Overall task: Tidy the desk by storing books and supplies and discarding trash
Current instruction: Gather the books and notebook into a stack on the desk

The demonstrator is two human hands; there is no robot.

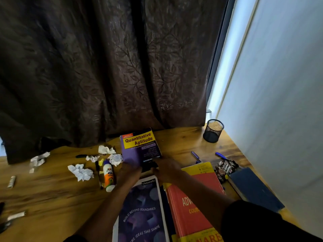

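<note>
Nearest, at six o'clock, a purple notebook [141, 212] lies flat on the desk [52, 189], with a red and yellow book [190, 206] just beside it toward five o'clock and a blue book [253, 187] further out at four. Both forearms reach over these to the Quantitative Aptitude book [139, 147], which sits near the middle at about twelve o'clock, its near edge raised. The left hand [130, 172] and right hand [166, 169] meet at that near edge — the fingers seem curled onto it, though blur hides how firmly they are clamped. At nine to ten o'clock lie a glue bottle [108, 174], a black pen [98, 173] and several crumpled papers [81, 172]; two blue pens [196, 157] and a snack wrapper [225, 169] sit at two, the mesh pen cup [213, 131] beyond at one. The likely risk: held only by one edge, the thick book could sag or slip — and sweeping it left would knock the glue bottle rolling.
</note>
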